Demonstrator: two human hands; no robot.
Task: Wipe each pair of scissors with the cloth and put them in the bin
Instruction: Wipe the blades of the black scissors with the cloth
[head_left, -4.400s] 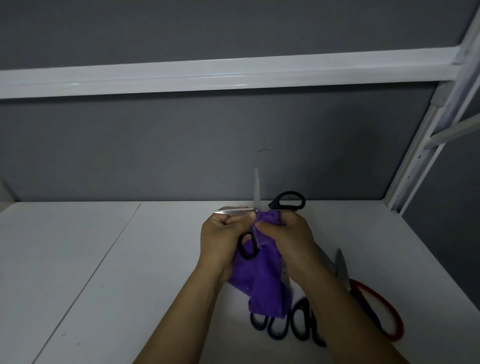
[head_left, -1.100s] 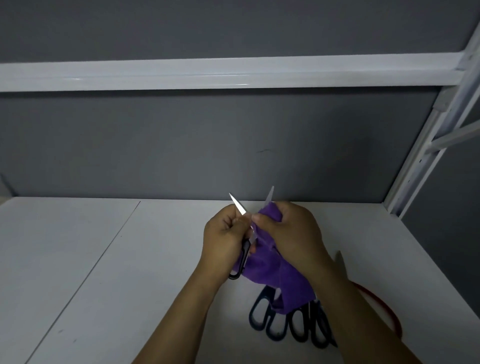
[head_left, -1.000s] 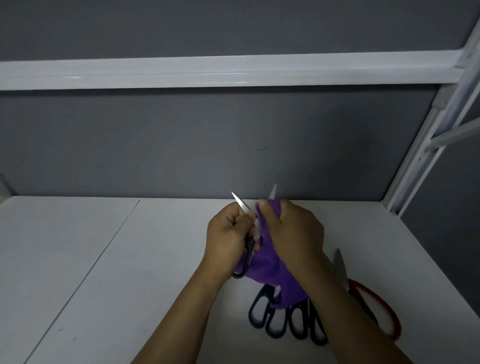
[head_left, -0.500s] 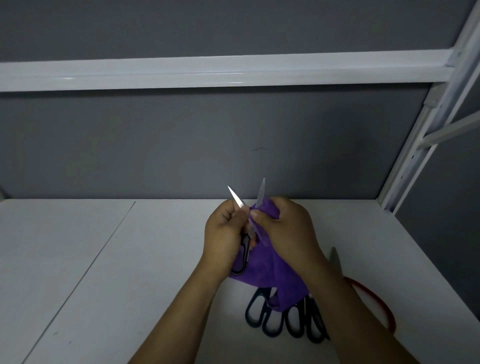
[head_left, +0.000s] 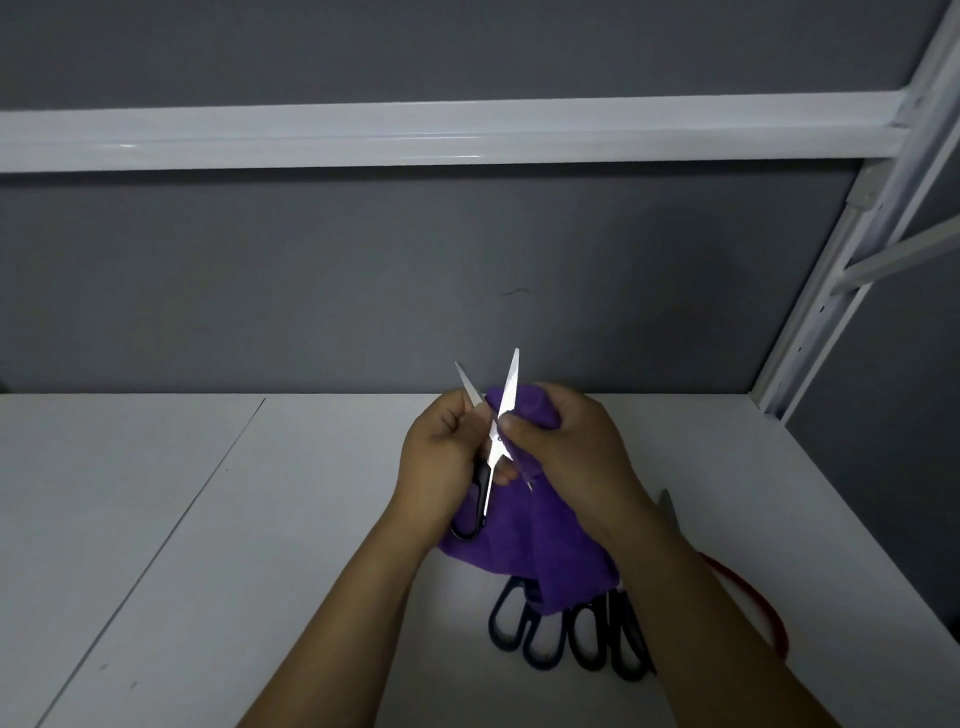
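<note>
My left hand (head_left: 439, 467) grips a pair of black-handled scissors (head_left: 506, 405) with the blades spread apart and pointing up. My right hand (head_left: 566, 447) holds a purple cloth (head_left: 524, 540) bunched against the right blade, near the pivot; the cloth hangs down below both hands. On the white table (head_left: 208, 545) under my right forearm lie dark-handled scissors (head_left: 524, 631), a second dark pair (head_left: 613, 644) and red-handled scissors (head_left: 753, 603), all partly hidden. No bin is in view.
A grey back wall (head_left: 363, 286) closes the table's far side. A white shelf rail (head_left: 467, 130) runs overhead, and a white slotted upright (head_left: 826, 301) stands at the right. A seam (head_left: 208, 478) runs down the table on the left.
The scissors' blades have narrowed from a wide spread and now both point up. Over the last second my right hand with the cloth slid slightly down, baring more of the right blade.
</note>
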